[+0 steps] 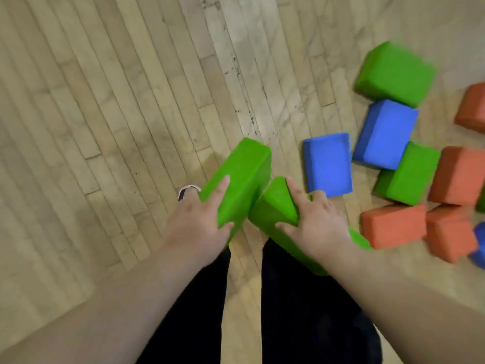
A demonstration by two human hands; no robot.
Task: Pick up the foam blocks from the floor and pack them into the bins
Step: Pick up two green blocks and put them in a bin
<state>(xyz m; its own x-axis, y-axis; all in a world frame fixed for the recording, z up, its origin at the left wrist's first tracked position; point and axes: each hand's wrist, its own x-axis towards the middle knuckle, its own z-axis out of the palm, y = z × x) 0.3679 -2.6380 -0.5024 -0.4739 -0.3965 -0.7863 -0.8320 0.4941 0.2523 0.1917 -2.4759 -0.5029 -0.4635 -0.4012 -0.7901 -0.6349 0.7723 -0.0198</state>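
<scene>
My left hand (199, 222) grips a green foam block (244, 174), fingers over its top face and thumb under its near end. My right hand (317, 222) grips a second green foam block (275, 208), which runs down and right beneath the hand. Both blocks are held above the wooden floor, their inner ends nearly touching. More foam blocks lie on the floor to the right: a blue one (328, 164), another blue one (385, 135), a large green one (396, 72), a smaller green one (412, 174) and several orange ones (393, 224). No bin is in view.
Light wooden floorboards (105, 127) fill the left and upper part of the view. My dark trouser legs (301, 311) stand below my hands, and a shoe tip (187, 191) shows beside the left block. Another blue block (480, 245) is cut off by the right edge.
</scene>
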